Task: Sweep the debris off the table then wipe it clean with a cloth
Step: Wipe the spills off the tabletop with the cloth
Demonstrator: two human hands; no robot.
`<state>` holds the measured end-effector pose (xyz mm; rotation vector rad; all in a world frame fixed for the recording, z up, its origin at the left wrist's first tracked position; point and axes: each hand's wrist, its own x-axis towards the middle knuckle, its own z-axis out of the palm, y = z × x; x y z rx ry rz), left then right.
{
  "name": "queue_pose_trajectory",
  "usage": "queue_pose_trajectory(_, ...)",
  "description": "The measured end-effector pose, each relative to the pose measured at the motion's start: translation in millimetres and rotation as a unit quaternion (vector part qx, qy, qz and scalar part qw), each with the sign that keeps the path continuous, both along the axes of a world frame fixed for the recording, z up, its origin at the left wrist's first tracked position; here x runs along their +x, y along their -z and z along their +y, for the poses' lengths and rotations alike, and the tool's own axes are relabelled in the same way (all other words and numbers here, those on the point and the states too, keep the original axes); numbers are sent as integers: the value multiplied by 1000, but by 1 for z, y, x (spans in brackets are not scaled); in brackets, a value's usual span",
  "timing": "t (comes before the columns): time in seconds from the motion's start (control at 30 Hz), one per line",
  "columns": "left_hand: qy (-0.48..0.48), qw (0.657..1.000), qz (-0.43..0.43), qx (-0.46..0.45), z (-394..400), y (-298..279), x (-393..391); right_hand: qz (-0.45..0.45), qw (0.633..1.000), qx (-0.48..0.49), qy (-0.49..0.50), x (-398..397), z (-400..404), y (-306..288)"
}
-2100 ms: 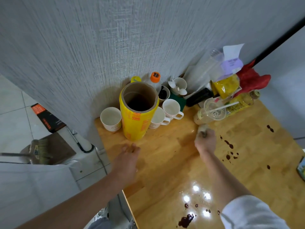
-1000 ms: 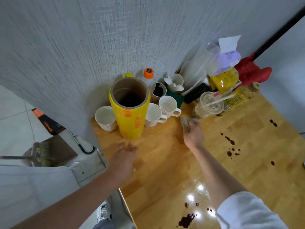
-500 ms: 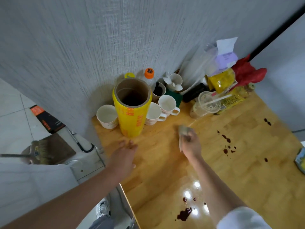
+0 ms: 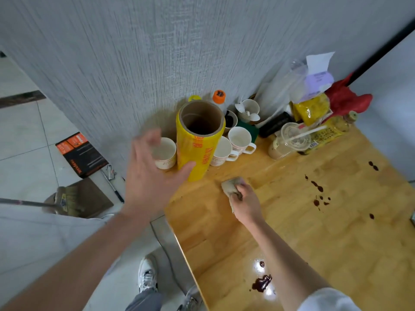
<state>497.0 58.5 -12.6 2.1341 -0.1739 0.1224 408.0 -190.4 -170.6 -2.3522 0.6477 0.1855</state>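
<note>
My right hand (image 4: 246,203) grips a crumpled beige cloth (image 4: 230,185) and presses it onto the wooden table (image 4: 336,232), just in front of the yellow roll. Dark red spots (image 4: 317,194) dot the wood to the right of the cloth. A larger dark puddle (image 4: 261,282) lies near the front edge. My left hand (image 4: 150,176) is raised above the table's left edge with fingers spread, holding nothing, in front of a white cup (image 4: 165,152) and beside the yellow film roll (image 4: 198,140).
White mugs (image 4: 240,140), a plastic cup with a straw (image 4: 289,140), bottles and bags (image 4: 312,108) crowd the back corner against the grey wall. A dustpan with a brush (image 4: 74,198) and a dark box (image 4: 80,154) lie on the tiled floor at left.
My left hand lifted off the table and rose toward the white cup and yellow roll. My right hand drew the cloth leftward and nearer across the wood.
</note>
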Motion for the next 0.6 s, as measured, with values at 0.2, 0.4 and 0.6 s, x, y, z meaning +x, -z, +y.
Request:
queue_pose_trajectory(0.2,154,984,71,-58,-37,-37,47,27,999,29,19,0,-2,1)
queue_pose_trajectory(0.4,145,987,52,-33,-38,-35,54,35,999,22,16,3,2,0)
queue_pose_trajectory(0.6,168,984,28,-60,-5,-71,57,0,999,-46,-17,44,33,3)
